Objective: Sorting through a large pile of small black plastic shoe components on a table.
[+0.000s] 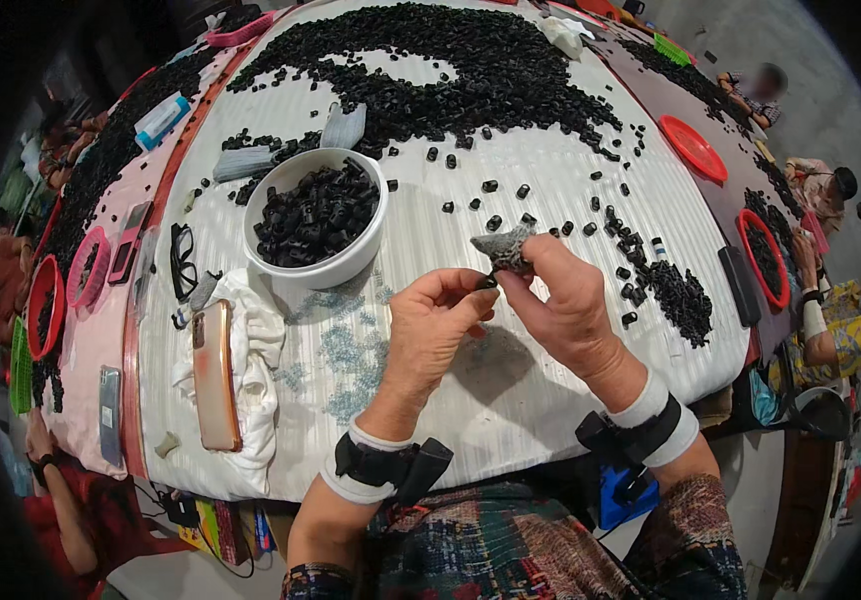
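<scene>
the left grip (421, 330) is pinched on a small black part (489, 282), held above the worktop (551, 430); the right grip (573, 305) is closed on a grey cloth (504, 246), its thumb right by the same part (whether it touches, i cannot tell). being so small, the part could slip free if the pinch loosens or the cloth drags at it. dropped, it might roll to the loose pile (681, 303) on the right and be lost among its likes. a careless swing of the left forearm (329, 525) could shove the phone (216, 375); a longer reach might knock the white bowl (341, 274), spilling the black pieces (316, 210) heaped inside it.
</scene>
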### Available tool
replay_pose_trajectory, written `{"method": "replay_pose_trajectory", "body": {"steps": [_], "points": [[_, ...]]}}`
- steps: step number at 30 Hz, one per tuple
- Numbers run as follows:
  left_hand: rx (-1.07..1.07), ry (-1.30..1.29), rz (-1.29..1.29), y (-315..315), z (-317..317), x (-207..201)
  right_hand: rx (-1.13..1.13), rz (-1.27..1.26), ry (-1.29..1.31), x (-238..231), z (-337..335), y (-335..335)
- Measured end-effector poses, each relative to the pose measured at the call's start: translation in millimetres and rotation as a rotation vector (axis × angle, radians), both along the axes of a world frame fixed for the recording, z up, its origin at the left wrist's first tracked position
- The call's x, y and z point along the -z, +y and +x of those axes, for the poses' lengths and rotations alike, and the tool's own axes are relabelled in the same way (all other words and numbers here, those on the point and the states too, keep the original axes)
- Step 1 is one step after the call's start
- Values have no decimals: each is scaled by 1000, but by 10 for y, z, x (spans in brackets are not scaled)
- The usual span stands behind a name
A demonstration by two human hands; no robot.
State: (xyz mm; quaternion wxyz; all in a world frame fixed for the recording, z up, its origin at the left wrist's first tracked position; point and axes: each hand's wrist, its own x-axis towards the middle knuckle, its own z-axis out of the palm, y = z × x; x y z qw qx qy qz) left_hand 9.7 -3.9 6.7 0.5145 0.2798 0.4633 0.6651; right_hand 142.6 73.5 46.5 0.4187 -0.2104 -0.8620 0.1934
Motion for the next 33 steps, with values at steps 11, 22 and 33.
{"method": "replay_pose_trajectory", "body": {"steps": [11,22,33], "points": [[-24,143,-14,34,30,-26,28,75,-80,29,-7,6],[-35,200,-39,40,37,-23,37,94,-118,27,-11,-26],[-10,34,-53,49,-22,21,-46,-44,-127,2,10,-39]]}}
